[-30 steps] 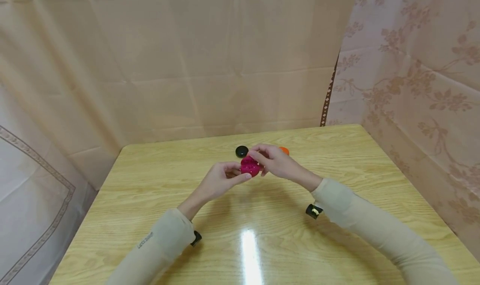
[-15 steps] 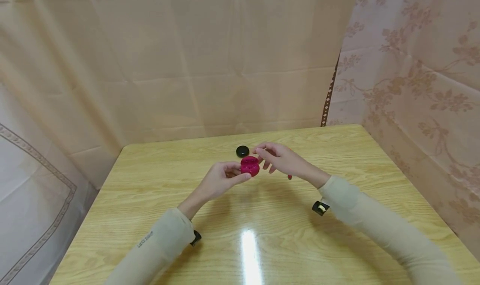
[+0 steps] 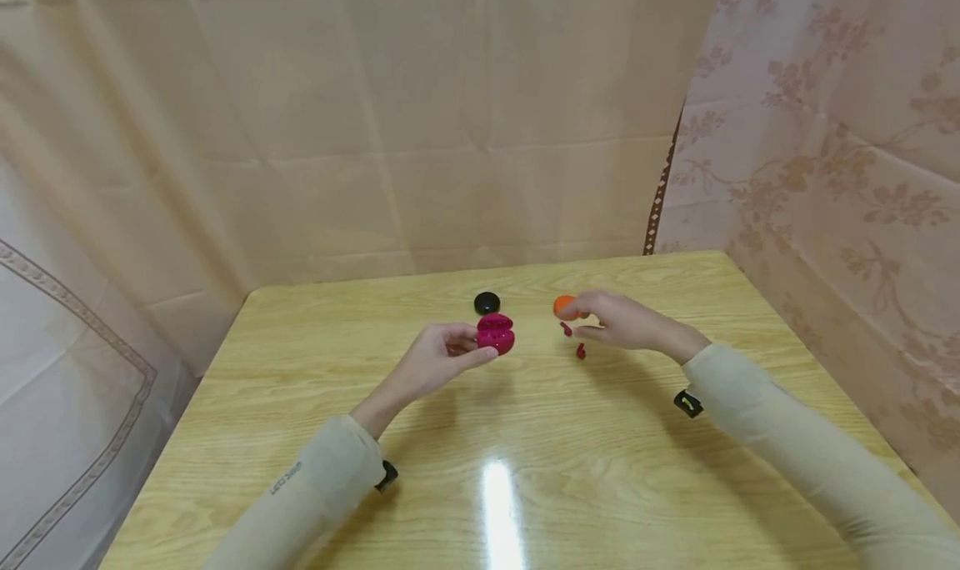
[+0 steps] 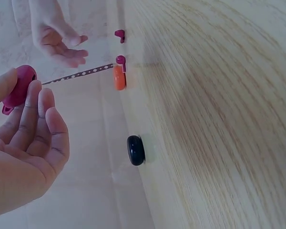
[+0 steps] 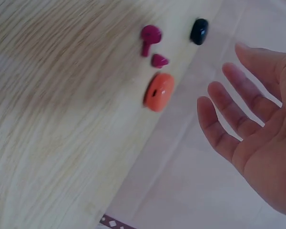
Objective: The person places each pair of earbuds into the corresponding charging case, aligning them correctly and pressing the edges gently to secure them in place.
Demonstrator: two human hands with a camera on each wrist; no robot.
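Observation:
My left hand (image 3: pixel 429 363) grips a magenta earbud case (image 3: pixel 496 342) above the table, thumb in front and fingers behind. The lid of the case stands raised. Two magenta earbuds lie on the table to its right, one earbud (image 3: pixel 566 329) farther back and another earbud (image 3: pixel 581 352) closer to me. Over them hovers my right hand (image 3: pixel 621 322), its fingers loosely bent and apart, with nothing between them in the right wrist view. An orange case (image 3: pixel 564 306) sits just behind the earbuds, partly covered by the right fingers in the head view.
A black rounded case (image 3: pixel 487 303) lies behind the magenta one. The wooden table (image 3: pixel 480 420) ends at a beige curtain (image 3: pixel 360 137) at the back, and a floral cloth (image 3: pixel 847 153) hangs on the right.
My right hand has moved away from the magenta case, rightward to above the earbuds. The left hand has stayed nearly in place with the case. The earbuds and orange case have come into sight.

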